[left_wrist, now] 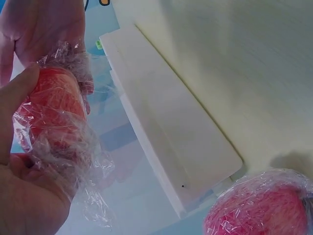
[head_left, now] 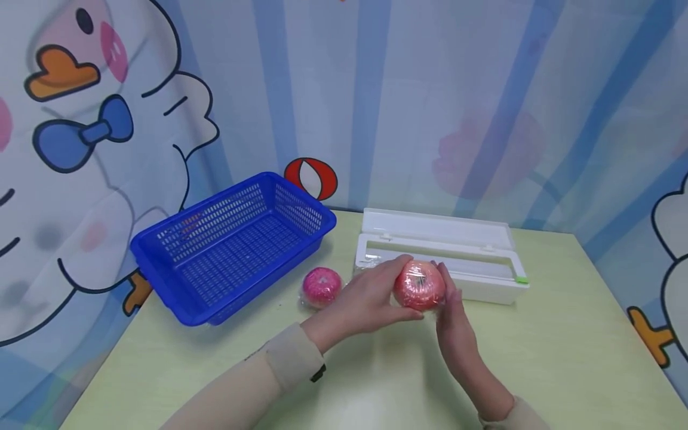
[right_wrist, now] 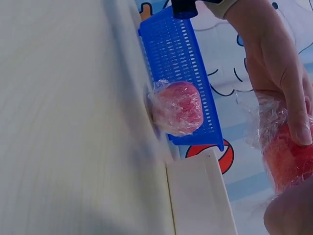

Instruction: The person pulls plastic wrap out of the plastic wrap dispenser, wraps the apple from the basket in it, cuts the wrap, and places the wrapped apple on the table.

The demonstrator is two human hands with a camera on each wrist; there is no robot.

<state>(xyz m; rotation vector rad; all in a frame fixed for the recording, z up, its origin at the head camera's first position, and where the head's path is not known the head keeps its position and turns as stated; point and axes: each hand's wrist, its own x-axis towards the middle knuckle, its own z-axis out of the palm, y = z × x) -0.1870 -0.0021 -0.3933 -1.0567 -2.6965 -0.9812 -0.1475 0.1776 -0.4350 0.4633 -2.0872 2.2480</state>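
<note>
A red apple (head_left: 420, 285) in clear plastic wrap is held up off the table between both hands. My left hand (head_left: 371, 297) grips it from the left, thumb on the near side and fingers round the far side. Loose ends of wrap (left_wrist: 93, 208) stick out from the apple in the left wrist view. My right hand (head_left: 457, 331) rests against its right side with the fingers fairly straight, pressing the wrap. A second wrapped apple, a brighter pink one (head_left: 321, 286), sits on the table left of my left wrist.
Behind the hands stands a white cling wrap dispenser (head_left: 484, 291), its lid (head_left: 435, 227) raised. A blue plastic basket (head_left: 226, 298) stands at the back left of the pale table (head_left: 570, 334). A cartoon-printed cloth (head_left: 322, 77) hangs behind and along the sides.
</note>
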